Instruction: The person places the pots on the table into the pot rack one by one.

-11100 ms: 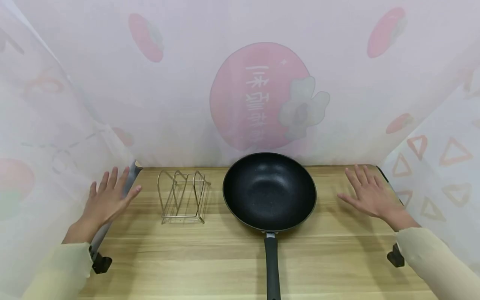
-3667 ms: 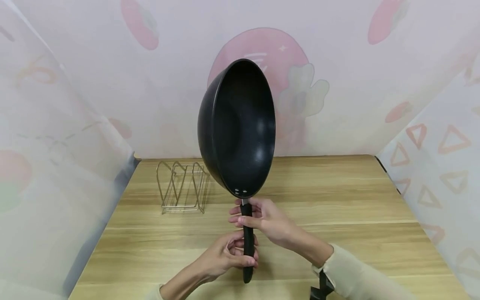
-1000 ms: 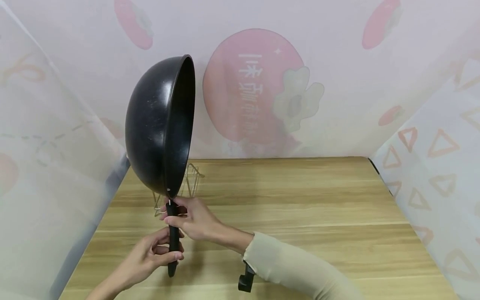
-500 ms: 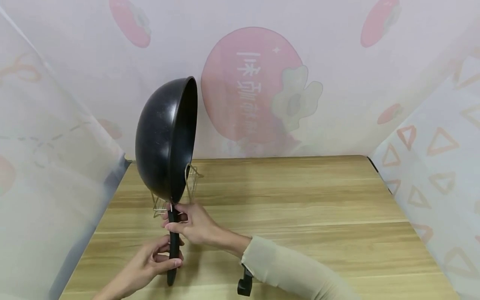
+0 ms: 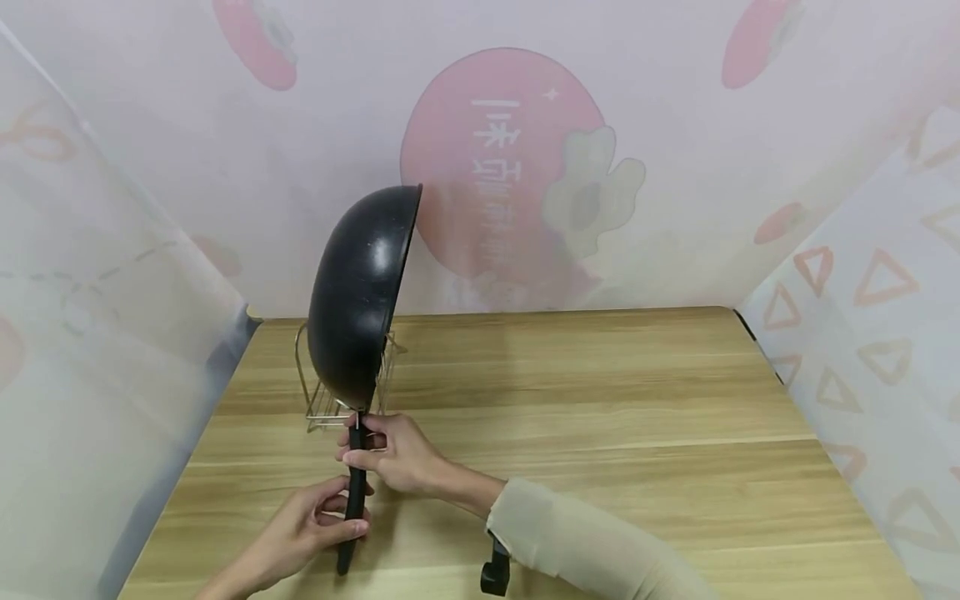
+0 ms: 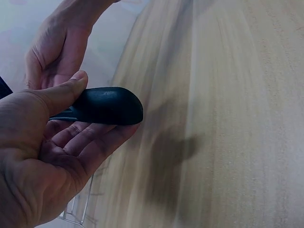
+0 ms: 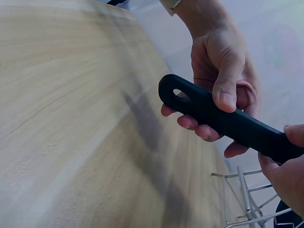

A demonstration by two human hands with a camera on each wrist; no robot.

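A black wok [image 5: 360, 292] stands on edge, its outside turned left and its rim leaning right. My right hand [image 5: 401, 457] grips the top of the handle just below the bowl. Lower down, my left hand [image 5: 311, 523] holds the same handle between thumb and fingers. The handle's end [image 6: 111, 105] pokes out past my left hand in the left wrist view. In the right wrist view the handle [image 7: 232, 123] shows its hanging hole. The wok's lower bowl overlaps a wire rack [image 5: 322, 419] and hides its middle; I cannot tell whether they touch.
The wooden table [image 5: 600, 433] reaches back to a pale patterned wall [image 5: 675, 167], with side walls at left and right. A black strap piece [image 5: 495, 571] hangs below my right sleeve [image 5: 577, 533].
Over the last second both hands have brought the wok down and slightly right at the rack, and its rim has tipped right. Earlier, the wok lay flat on the table with both hands off it.
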